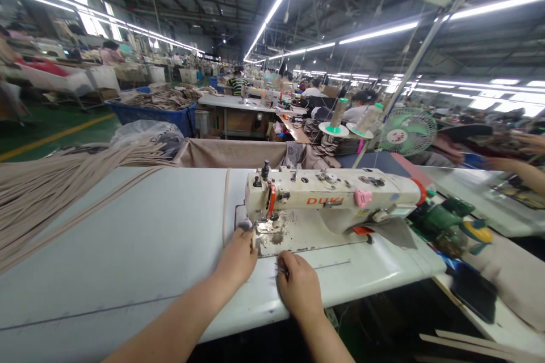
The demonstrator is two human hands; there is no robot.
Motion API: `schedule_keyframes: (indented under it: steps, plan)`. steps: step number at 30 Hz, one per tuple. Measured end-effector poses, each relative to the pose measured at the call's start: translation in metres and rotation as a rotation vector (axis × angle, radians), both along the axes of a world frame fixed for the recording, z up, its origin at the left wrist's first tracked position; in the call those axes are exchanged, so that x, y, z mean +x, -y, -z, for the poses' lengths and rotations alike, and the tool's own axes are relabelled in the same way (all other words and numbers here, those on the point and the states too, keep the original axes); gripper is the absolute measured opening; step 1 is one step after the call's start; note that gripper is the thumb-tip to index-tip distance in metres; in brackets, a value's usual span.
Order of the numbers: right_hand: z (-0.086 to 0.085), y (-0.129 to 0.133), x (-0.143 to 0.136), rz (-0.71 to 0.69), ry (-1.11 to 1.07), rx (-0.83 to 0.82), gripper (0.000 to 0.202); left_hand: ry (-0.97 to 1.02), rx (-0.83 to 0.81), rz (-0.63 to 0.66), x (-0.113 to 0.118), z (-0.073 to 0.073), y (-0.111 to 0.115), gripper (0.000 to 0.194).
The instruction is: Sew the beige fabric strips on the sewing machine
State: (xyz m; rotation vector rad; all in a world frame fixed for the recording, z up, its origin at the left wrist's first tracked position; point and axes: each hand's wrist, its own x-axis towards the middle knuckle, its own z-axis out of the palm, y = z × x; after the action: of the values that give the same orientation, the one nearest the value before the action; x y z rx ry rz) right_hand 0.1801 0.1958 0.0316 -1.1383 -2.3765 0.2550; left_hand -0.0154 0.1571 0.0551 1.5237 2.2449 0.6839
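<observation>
A white sewing machine [315, 198] with orange lettering is set into the pale table. Just left of its presser foot is my left hand [238, 255], fingers bent together at a narrow beige fabric strip [227, 204]. The strip runs from the table's back edge down to that hand, and its end is hidden by the fingers. My right hand [300, 283] is closed near the table's front edge, below the needle plate. Something small, dark and metallic shows between its thumb and fingers, too blurred to name.
A heap of beige strips [63, 193] covers the table's left side. Behind stands a cloth-lined bin [234, 153]; further back, a blue crate [153, 119] of fabric pieces. Thread cones [339, 110] and a green fan [406, 131] stand behind the machine. At right, another person's arm [517, 167] reaches in.
</observation>
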Motion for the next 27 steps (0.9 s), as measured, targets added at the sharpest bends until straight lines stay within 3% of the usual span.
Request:
schedule_keyframes:
  steps: [6,11,15,19,23,27]
  plan:
    - [0.006,0.002,0.0,0.01,-0.023,0.016,0.032,0.064,-0.103,0.076,0.016,-0.001,0.002,0.038]
    - [0.012,0.001,0.004,-0.009,-0.083,-0.02,0.038,0.07,-0.135,0.102,0.022,0.012,0.01,0.052]
    - [0.016,0.0,0.02,-0.072,-0.224,-0.098,0.039,0.048,-0.172,0.152,0.022,0.026,0.02,0.066]
    - [0.013,0.005,0.049,-0.079,-0.402,-0.185,0.024,0.005,-0.192,0.218,0.018,0.023,0.026,0.069]
    - [0.005,0.01,0.088,0.078,-0.571,-0.301,0.035,-0.1,-0.11,0.28,0.017,0.008,0.029,0.054]
    - [0.006,0.007,0.138,0.412,-0.692,-0.372,0.056,-0.141,-0.122,0.308,0.019,0.004,0.027,0.057]
